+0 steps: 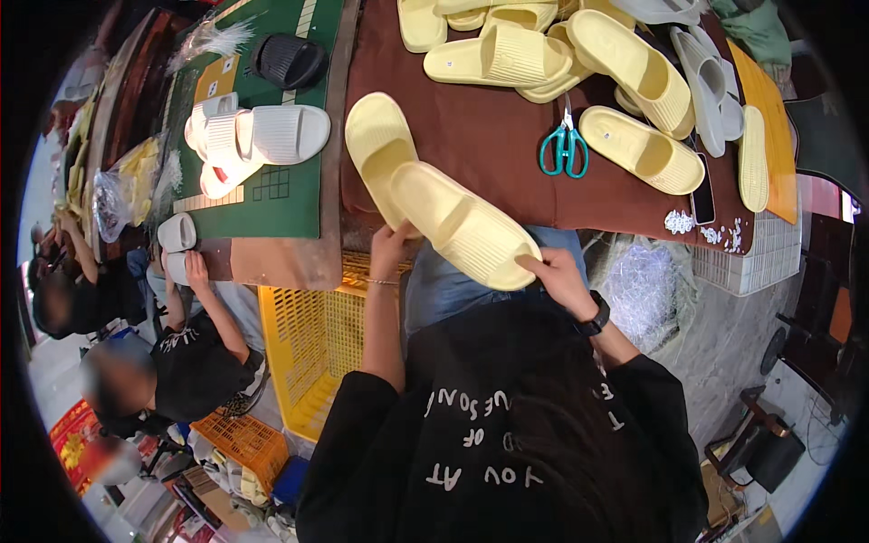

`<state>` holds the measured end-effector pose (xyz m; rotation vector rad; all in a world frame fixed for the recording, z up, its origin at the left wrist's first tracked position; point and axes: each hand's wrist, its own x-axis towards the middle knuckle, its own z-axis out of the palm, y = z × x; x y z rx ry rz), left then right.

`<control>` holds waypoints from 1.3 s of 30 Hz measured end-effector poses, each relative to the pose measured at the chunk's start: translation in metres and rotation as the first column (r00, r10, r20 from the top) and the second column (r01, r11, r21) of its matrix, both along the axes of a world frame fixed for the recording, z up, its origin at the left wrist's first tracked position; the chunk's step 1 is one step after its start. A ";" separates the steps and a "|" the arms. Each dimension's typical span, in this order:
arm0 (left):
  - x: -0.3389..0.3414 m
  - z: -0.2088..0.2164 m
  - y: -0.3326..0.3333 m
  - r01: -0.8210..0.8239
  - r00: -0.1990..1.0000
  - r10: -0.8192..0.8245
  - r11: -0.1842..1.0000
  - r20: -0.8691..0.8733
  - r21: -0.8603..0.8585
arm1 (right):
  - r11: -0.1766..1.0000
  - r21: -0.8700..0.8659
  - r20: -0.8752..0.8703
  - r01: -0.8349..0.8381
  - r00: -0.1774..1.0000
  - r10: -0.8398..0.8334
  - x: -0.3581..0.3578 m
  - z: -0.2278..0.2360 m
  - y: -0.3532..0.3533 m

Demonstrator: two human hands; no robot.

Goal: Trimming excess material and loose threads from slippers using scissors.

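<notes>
Two pale yellow slide sandals overlap in front of me at the near edge of the brown-covered table. My right hand [563, 279] grips the upper slide sandal [466, 222] by its edge at the near end, thumb on top. The lower slide sandal [378, 136] points away to the left, partly covered by the other one. My left hand [389, 253] is closed on its near end, where the two overlap; some fingers are hidden beneath. Teal-handled scissors [563, 149] lie on the brown cloth [480, 136] beyond my right hand.
Several yellow slide sandals [634, 72] are heaped at the far right, with a phone [702, 192] and small white pieces [679, 222] nearby. A yellow crate [308, 344] stands at my left. Left, a co-worker's hand [196, 271] touches a grey slide sandal [176, 233] by the green mat [294, 204].
</notes>
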<state>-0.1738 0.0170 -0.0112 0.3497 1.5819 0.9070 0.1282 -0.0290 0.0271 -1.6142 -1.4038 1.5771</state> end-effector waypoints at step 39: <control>0.125 0.071 0.198 0.230 0.971 -0.232 0.836 -0.058 0.498 | 0.921 -0.048 -0.251 0.387 0.887 -0.386 0.036 -0.001 0.041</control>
